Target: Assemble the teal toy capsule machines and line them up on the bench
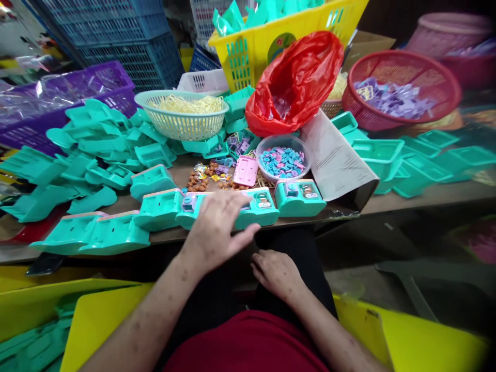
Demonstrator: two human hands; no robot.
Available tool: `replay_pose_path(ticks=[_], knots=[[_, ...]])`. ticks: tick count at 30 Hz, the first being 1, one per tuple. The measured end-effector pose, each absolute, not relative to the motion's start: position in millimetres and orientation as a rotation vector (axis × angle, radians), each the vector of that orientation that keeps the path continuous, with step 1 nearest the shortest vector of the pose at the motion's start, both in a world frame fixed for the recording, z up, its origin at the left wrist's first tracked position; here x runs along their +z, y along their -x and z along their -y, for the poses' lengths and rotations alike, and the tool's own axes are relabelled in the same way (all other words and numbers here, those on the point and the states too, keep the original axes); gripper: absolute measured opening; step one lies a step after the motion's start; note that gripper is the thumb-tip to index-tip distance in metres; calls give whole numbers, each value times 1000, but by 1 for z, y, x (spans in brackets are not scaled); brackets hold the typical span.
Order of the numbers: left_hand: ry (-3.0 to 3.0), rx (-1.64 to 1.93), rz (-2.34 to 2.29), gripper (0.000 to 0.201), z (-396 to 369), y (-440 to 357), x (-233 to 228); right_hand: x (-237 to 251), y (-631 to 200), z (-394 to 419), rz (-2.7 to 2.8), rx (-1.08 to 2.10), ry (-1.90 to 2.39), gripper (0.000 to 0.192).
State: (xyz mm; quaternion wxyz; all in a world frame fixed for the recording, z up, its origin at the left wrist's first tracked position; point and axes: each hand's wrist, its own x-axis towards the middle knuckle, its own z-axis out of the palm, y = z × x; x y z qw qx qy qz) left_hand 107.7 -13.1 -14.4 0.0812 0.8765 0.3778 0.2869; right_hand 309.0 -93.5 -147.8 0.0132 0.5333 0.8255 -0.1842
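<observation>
My left hand [217, 227] is stretched over the front row of teal plastic toy pieces, thumb spread to the right and fingers extended. It hides the middle of a teal piece with stickers [263, 206]; whether it touches is unclear. To its right is a similar teal piece [300, 199] with a small purple part on top. Plainer teal pieces [158, 209] with pink edges continue leftward. My right hand [279, 274] rests low by my lap, fingers loosely curled, with nothing visible in them. Behind the row lie a pink plate [245, 171] and small brown figures [197, 181].
A round tub [306, 173] holds small blue and pink parts. Around it are a red plastic bag [267, 121], a cardboard box flap [333, 160], a pale green basket [186, 133] and a red basket [360, 116]. Teal shells [101, 144] are heaped at left. Yellow bins [104, 320] flank my lap.
</observation>
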Motion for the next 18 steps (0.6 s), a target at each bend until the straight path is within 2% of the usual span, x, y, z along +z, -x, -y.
replay_pose_path(ticks=[2, 3, 5, 8, 12, 15, 18], knots=[[-2443, 802, -970, 21, 38, -112, -30, -149, -310, 93, -2563, -570, -1665, 23], [-2326, 654, -938, 18, 49, -111, -41, -149, -310, 94, -2560, -565, -1667, 22], [-2019, 390, -1082, 30, 66, -102, -67, -149, -311, 95, -2559, -549, -1667, 23], [-1553, 269, -1387, 51, 83, -68, -102, -150, -310, 96, -2561, -526, -1654, 26], [-1149, -29, -1369, 85, 110, -2, -124, -153, -306, 94, -2554, -514, -1655, 25], [-1111, -320, -1303, 93, 128, 38, -132, -154, -304, 92, -2536, -508, -1683, 24], [-1018, -384, -1366, 90, 135, 50, -137, -155, -302, 92, -2516, -506, -1692, 24]])
